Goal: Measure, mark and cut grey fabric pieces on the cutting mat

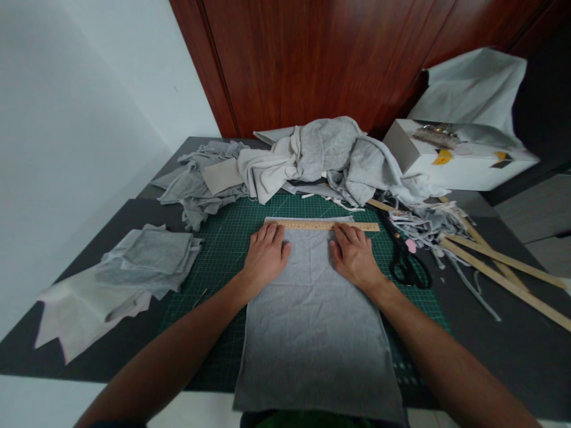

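A long piece of grey fabric [312, 333] lies flat in front of me, its near end hanging over the table's front edge. Across its far end rests a wooden ruler [312, 225], which sticks out past the fabric on the right. My left hand [266, 255] lies flat on the fabric, fingertips at the ruler's left end. On the right part, my right hand [354, 252] is also laid flat, with its fingertips on the ruler's near edge. Both hands press from above and grasp nothing. Underneath is a green cutting mat [223, 249].
Black-handled scissors [408, 267] lie right of my right hand. Fabric scraps [432, 223] and wooden strips [504, 279] are on the right. Folded grey cloths [151, 255] lie left. Heaped cloth [330, 148] lines the back, beside a white box [468, 163].
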